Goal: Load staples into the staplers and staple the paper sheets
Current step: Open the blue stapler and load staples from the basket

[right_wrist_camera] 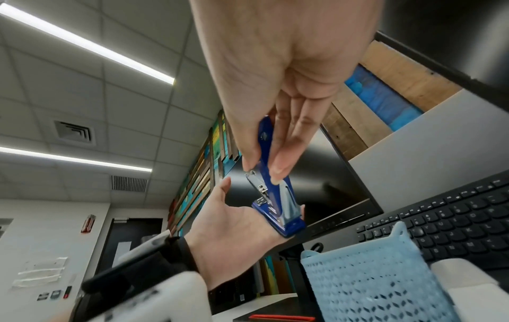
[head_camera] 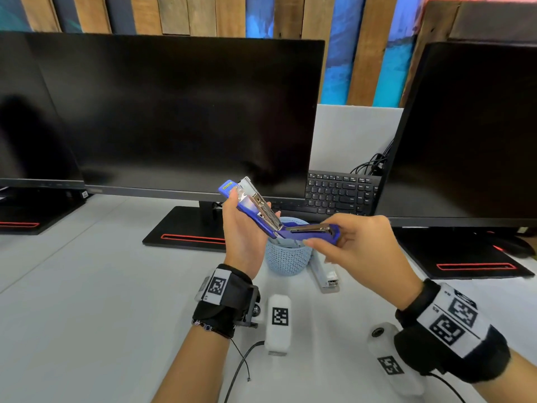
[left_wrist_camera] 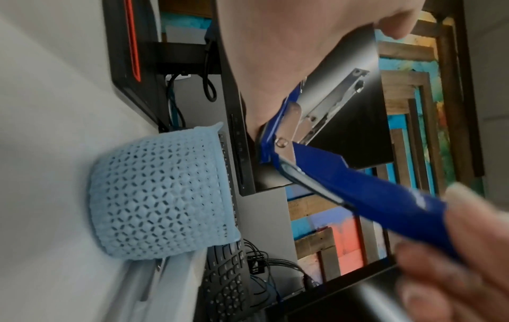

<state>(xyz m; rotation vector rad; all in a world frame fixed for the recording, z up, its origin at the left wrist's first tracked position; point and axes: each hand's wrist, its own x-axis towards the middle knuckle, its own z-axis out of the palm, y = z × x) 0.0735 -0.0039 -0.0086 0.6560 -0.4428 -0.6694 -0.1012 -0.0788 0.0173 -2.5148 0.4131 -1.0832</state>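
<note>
A blue stapler [head_camera: 263, 212] is held in the air above the desk, hinged wide open. My left hand [head_camera: 244, 219] grips the half with the silver staple channel, thumb on its upper side. My right hand [head_camera: 328, 238] pinches the blue top cover, swung out to the right. The left wrist view shows the stapler [left_wrist_camera: 358, 185] with its hinge pin and bare metal rail. From the right wrist, the stapler [right_wrist_camera: 275, 196] hangs between my right hand's fingertips [right_wrist_camera: 278, 172] and my left hand [right_wrist_camera: 234, 235]. A white stapler [head_camera: 325, 271] lies on the desk beside the basket.
A light blue lattice basket [head_camera: 287, 257] stands on the desk right under the stapler. Three dark monitors line the back, the middle one's stand [head_camera: 186, 231] just behind my left hand. A black keyboard [head_camera: 340, 193] lies behind the basket. The grey desk [head_camera: 87, 286] stretches to the left.
</note>
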